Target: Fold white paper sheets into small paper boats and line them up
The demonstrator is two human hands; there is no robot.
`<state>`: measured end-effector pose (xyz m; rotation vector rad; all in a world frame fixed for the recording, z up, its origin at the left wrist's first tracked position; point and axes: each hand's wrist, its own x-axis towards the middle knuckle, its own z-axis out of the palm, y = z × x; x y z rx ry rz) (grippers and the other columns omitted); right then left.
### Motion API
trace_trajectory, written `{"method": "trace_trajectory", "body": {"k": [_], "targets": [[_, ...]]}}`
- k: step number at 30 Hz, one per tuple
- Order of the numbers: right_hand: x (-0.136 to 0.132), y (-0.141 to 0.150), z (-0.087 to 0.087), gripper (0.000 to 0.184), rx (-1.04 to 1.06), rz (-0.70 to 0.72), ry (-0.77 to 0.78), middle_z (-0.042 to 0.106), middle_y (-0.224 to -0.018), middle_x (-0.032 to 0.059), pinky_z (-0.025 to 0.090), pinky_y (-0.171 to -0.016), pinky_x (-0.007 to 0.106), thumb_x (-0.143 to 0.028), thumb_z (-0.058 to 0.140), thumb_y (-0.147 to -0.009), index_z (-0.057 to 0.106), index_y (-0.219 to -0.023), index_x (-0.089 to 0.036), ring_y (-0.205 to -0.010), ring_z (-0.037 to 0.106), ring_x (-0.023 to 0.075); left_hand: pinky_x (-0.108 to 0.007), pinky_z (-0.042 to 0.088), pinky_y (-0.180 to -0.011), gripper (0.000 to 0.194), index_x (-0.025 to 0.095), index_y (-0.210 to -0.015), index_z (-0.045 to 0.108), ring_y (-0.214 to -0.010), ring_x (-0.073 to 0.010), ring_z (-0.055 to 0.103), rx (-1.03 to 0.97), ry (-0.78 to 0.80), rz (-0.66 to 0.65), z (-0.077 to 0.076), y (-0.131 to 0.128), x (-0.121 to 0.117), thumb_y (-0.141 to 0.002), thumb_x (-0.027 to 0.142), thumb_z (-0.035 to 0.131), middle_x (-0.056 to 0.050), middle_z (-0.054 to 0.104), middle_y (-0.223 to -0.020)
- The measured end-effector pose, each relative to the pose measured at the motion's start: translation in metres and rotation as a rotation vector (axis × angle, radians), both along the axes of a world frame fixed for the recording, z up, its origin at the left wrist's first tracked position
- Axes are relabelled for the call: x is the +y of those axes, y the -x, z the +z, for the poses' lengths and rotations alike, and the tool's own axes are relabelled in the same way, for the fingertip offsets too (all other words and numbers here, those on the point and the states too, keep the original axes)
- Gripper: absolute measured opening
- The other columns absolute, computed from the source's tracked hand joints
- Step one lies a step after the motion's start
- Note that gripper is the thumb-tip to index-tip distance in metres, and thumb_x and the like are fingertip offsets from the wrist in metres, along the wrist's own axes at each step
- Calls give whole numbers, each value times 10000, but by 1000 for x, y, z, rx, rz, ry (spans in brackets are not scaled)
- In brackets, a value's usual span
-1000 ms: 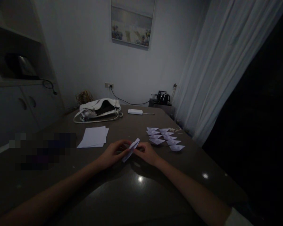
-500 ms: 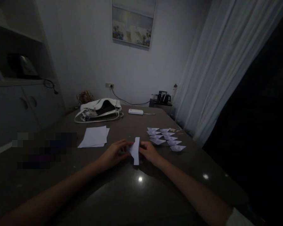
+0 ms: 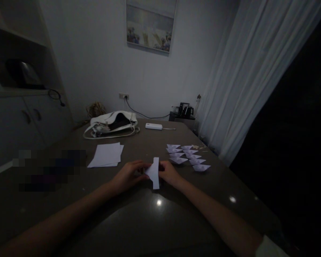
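I see left grip [image 3: 130, 175] pinching folded paper [image 3: 155, 173] at its pointed left side, right grip [image 3: 171, 174] holding its long right edge, over middle of bench [image 3: 139, 221]. Loose sheets [image 3: 106, 155] left, paper boats [image 3: 178, 161] right, white bag [image 3: 104, 119] far left.

sheets [image 3: 107, 155]: left of folded paper [image 3: 155, 173] | paper boats [image 3: 178, 161]: right of it | bag [image 3: 108, 119]: behind sheets

- folded paper [image 3: 155, 174]: plain white;
- paper boats [image 3: 178, 160]: white, faint lavender cast;
- sheets [image 3: 107, 155]: plain white;
- bag [image 3: 103, 119]: off-white, dark interior;
- table [image 3: 128, 226]: dark grey-brown;
- wall picture [image 3: 151, 25]: greys, flower pattern;
- curtain [image 3: 243, 64]: greyish white
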<state>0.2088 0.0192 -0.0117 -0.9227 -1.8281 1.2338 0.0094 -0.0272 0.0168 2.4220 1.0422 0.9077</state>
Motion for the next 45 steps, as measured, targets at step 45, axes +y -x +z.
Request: {"method": "trace_trajectory", "body": {"k": [45], "targets": [[-6,-4,20,496,328,20,38,606,-1116,82,525,-567,235,-506,704,-656,466,-993,-231,-788,637,164,-263,452,-583,339,154,-724,586,-609,-163,581,-477,474,144,-2,-6,6,-714,488,644,1,625,-650]]}}
